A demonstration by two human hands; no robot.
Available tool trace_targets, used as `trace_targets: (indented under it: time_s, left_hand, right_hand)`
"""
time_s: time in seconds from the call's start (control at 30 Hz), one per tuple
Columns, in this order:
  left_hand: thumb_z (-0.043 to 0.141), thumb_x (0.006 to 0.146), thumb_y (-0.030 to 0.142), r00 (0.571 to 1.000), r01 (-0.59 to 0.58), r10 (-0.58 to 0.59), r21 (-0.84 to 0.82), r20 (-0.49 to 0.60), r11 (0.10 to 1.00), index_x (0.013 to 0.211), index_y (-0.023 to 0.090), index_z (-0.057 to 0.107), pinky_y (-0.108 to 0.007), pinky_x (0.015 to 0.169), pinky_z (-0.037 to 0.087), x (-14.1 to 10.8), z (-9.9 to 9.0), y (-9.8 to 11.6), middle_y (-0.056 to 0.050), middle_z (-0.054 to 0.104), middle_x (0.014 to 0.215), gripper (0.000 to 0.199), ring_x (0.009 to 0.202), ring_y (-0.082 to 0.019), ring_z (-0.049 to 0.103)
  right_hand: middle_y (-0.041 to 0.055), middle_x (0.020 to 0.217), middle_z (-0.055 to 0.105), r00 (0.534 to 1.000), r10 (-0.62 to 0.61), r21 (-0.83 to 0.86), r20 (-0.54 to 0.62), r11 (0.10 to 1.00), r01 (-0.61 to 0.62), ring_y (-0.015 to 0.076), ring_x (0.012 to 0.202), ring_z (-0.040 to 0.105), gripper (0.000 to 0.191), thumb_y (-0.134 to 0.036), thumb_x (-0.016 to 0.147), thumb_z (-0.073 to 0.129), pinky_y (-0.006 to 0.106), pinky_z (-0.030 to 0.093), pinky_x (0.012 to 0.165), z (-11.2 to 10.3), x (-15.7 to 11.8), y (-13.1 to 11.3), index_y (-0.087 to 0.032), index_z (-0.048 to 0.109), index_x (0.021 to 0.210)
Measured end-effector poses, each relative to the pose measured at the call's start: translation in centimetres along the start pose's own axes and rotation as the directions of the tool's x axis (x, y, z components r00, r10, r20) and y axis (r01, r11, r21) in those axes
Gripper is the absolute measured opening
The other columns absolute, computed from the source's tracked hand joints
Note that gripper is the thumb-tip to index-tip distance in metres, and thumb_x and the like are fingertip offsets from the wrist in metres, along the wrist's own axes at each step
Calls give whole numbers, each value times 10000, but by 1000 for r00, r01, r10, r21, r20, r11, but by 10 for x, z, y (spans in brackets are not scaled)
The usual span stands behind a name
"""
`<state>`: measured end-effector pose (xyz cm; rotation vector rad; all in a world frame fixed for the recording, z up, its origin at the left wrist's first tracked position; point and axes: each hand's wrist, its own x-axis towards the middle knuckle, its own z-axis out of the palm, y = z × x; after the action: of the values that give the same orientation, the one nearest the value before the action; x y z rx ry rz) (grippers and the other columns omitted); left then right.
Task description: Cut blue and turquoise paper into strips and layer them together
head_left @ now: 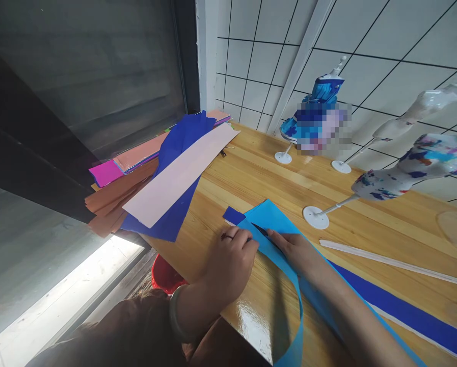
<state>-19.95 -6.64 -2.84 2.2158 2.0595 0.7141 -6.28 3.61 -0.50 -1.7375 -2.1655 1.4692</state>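
Observation:
Light blue paper [267, 213] lies on the wooden table, and a narrow strip of it curls down past the front edge. My right hand [295, 250] is closed around a dark cutting tool [261, 230], probably scissors, whose tip lies on the blue paper. Its handle is hidden. My left hand [234, 255] has its fingers bent and pressed onto the paper's near edge, left of the tool. Just beyond the left fingers is a small dark blue piece [234, 215]. A long dark blue strip [404, 303] runs beneath my right forearm's far side.
Stacked papers, with a pale pink sheet [182, 176] on top, lie at the table's left end. Mannequin stands [316, 217] are at the back right. A white strip [388, 262] lies at right. A red bin [166, 273] is below the table edge.

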Motion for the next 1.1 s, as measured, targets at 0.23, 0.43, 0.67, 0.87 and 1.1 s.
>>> trace_targets:
  time_s: [0.23,0.43,0.67,0.87,1.1]
  left_hand:
    - [446,872,116,999,13,-12,-15,41,1000,832,182,583,-363,787,430,0,-2,0,-42,577,926,157,892,-197,501]
    - [444,880,137,999,9,-8,-9,40,1000,851,191,572,-371,794,422,-1,1,0,-36,554,894,142,898,-200,496]
    - [425,887,139,998,3,-3,0,65,1000,848,188,560,-372,794,423,-3,0,-1,-40,540,890,149,911,-203,489]
    - [430,886,142,998,5,-5,-1,67,1000,853,187,563,-367,799,427,-3,0,-1,-39,543,883,144,907,-202,491]
    - [430,881,137,998,-3,3,-3,57,1000,855,184,576,-366,790,426,-1,0,0,-44,550,877,156,897,-203,497]
  right_hand:
    - [-47,492,350,1000,-3,3,3,1000,3,116,493,319,500,-663,755,374,269,267,473,1,4,-1,-210,441,554]
    - [-49,429,346,1000,2,-9,-12,1000,-2,111,424,335,472,-617,775,391,266,257,428,3,8,-6,-216,432,528]
    - [-46,390,385,999,31,-8,-18,999,-32,102,368,368,452,-552,802,411,249,267,382,3,5,-10,-212,443,504]
    - [-43,344,381,997,84,-11,1,996,-83,119,317,395,451,-541,823,390,250,255,344,2,1,-19,-225,406,502]
    - [-63,390,308,999,40,-13,-18,999,-40,86,383,309,457,-527,808,424,243,220,393,2,4,-21,-220,350,477]
